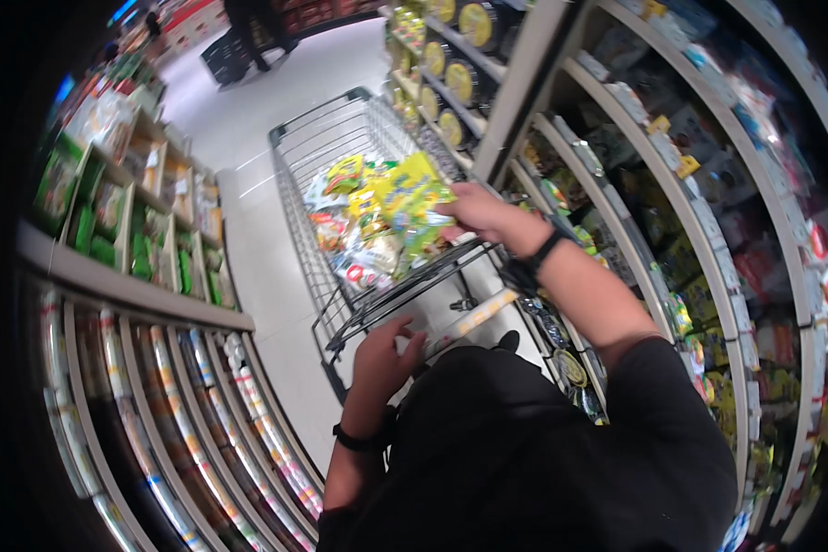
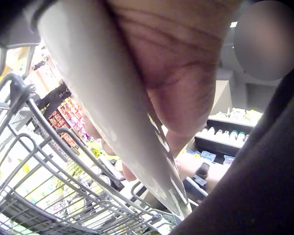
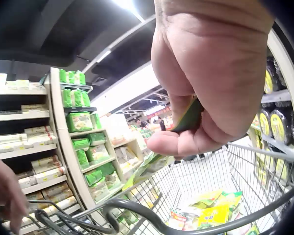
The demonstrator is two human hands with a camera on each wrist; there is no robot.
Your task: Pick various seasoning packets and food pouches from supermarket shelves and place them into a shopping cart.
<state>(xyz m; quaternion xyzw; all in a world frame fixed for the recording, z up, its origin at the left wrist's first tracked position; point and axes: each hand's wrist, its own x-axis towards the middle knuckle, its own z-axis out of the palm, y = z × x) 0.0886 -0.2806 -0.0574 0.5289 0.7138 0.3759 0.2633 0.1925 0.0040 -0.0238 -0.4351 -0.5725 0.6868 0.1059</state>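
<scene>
Pinching now with the right hand (image 1: 488,213), clamping thumb and fingers tight on the edge of a green-and-yellow packet (image 1: 412,189)! Holding it up over the shopping cart (image 1: 318,109), toward the cart's handle end and right side, above the load inside. Wearing a dark wristband (image 1: 550,247) just back from that grip, over the cart's right near corner.

Across to the left hand (image 1: 388,357), at the cart's near end, close by the pale handle (image 1: 483,314). Letting the fingers bend loosely there, with the thumb apart from them; cannot tell from here whether touching the handle.

Down into the cart, then: heaped with yellow packets (image 1: 368,210) under and beside the held one, and with a pale pack (image 1: 382,250) nearer the handle.

Look just right of the cart for dark round packs (image 1: 462,81) with yellow labels, racked in rows. Swing to the cart's left for green packs (image 1: 147,248) in bins, and nearer along that side for pale rolled packs (image 3: 44,171) stacked on shelves. And out past the cart's far end, glimpse a person (image 1: 248,20) in dark clothes, beside a dark basket (image 1: 219,61).
</scene>
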